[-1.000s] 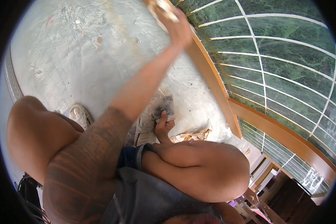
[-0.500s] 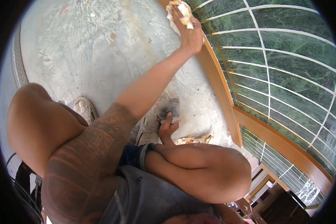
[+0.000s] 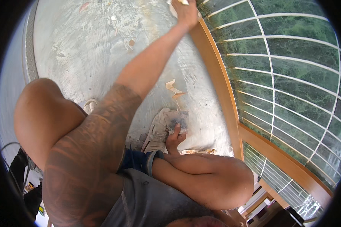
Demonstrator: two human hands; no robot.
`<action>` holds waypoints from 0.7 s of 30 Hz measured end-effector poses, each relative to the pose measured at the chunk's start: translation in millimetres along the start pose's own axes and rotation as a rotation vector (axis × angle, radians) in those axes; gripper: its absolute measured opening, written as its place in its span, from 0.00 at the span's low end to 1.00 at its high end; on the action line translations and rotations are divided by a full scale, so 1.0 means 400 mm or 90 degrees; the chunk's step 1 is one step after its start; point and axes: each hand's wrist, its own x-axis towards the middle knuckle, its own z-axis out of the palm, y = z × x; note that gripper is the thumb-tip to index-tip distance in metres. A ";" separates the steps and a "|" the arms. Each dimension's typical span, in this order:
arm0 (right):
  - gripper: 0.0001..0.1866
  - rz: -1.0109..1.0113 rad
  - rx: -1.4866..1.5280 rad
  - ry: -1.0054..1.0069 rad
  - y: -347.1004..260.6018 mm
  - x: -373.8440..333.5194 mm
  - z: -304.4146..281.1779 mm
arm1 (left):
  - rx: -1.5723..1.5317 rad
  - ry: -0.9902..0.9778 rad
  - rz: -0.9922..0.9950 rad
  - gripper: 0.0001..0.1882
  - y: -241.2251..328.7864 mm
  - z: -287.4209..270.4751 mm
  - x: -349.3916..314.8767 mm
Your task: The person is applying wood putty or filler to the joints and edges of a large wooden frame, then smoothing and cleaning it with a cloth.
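Note:
My left hand, on a tattooed arm stretched far forward, is partly cut off by the upper edge of the view. It holds a crumpled white and tan wad, paper or masking tape by its look, against the wooden trim. Close to my body, my right hand grips a square grey putty scraper, thumb laid on its stained face. The scraper is held over my shoe. Torn tan strips lie on the floor just beyond it.
The pale, smeared floor spreads ahead. Green tiles with white joints stand on the right behind the trim. Crumpled scraps lie by my right knee. A metal strip runs along the left; dark cables show at lower left.
The view has shifted, so the scene sits lower. My left hand has moved farther forward with the wad, nearly out of view. Tan strips now show on the floor; the right hand still grips the scraper.

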 end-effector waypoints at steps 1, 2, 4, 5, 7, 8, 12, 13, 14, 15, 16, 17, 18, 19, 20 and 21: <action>0.14 -0.001 -0.004 0.013 0.003 0.002 -0.013 | -0.051 -0.020 0.006 0.27 0.006 0.005 -0.001; 0.15 0.067 0.012 -0.004 0.007 0.005 -0.016 | -0.096 -0.031 0.018 0.27 0.000 0.011 0.010; 0.15 0.132 0.026 -0.042 0.000 0.005 -0.005 | -0.241 -0.409 -0.459 0.46 0.088 -0.098 -0.178; 0.17 0.110 -0.006 0.041 -0.010 0.008 -0.002 | -0.417 -0.412 -0.523 0.47 0.223 -0.183 -0.268; 0.18 0.085 -0.044 0.040 -0.027 0.001 0.026 | -0.180 -0.596 -0.311 0.47 0.305 -0.328 -0.434; 0.18 0.072 -0.046 0.066 -0.010 -0.001 0.014 | -0.260 -0.706 -0.305 0.46 0.360 -0.376 -0.434; 0.21 0.030 -0.051 0.140 0.046 -0.003 -0.009 | -0.237 -0.531 -0.359 0.43 0.255 -0.242 -0.262; 0.21 0.026 -0.050 0.128 0.017 -0.002 0.011 | -0.224 -0.477 -0.389 0.43 0.177 -0.170 -0.181; 0.22 0.038 -0.090 0.128 -0.054 -0.017 0.033 | -0.207 -0.452 -0.373 0.42 0.097 -0.103 -0.100; 0.23 0.050 -0.131 0.114 -0.109 -0.030 0.058 | -0.210 -0.420 -0.326 0.39 -0.005 -0.045 0.004; 0.23 0.045 -0.084 0.105 -0.120 -0.036 0.071 | -0.217 -0.423 -0.362 0.38 -0.106 -0.003 0.120; 0.23 0.043 -0.085 0.113 -0.114 -0.032 0.068 | -0.209 -0.419 -0.362 0.38 -0.132 0.027 0.197; 0.22 0.054 -0.084 0.087 -0.094 -0.032 0.052 | -0.160 -0.246 -0.226 0.33 -0.187 0.037 0.254; 0.22 0.062 -0.083 0.093 -0.060 -0.024 0.024 | -0.170 -0.255 -0.233 0.33 -0.167 0.042 0.243; 0.22 0.069 -0.079 0.115 -0.026 -0.018 -0.001 | -0.215 -0.372 -0.294 0.35 -0.110 0.042 0.219; 0.22 0.076 -0.071 0.127 0.000 -0.012 -0.007 | -0.253 -0.485 -0.346 0.38 -0.059 0.031 0.200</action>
